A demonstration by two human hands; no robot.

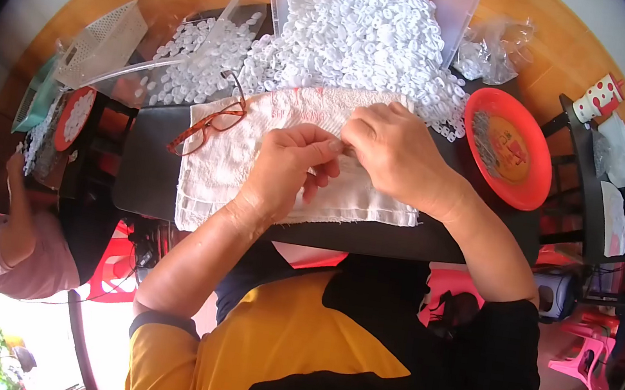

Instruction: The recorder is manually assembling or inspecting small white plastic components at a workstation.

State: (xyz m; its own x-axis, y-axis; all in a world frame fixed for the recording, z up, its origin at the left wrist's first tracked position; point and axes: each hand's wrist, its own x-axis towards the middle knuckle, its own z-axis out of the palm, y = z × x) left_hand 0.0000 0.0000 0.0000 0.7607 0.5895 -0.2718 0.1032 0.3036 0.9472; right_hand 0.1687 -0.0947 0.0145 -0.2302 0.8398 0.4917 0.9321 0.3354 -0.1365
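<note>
Close fingertip work over the pale towel [212,174].
Left hand [289,162] and right hand [399,155] meet, fingertips drawn narrow; cannot tell what, if anything, they grip. Small white pieces [365,36] heap beyond; red bowl [541,182] at right. Step, as judged: fine two-handed handling; next move seems to want a steady pinch.

Rough, matt cloth is shown by the towel [213,170], glossy plastic by the bowl [534,173], smooth plastic by the white pieces [361,32]; the table [147,165] is finished matt, the glasses [203,125] glossy.
</note>
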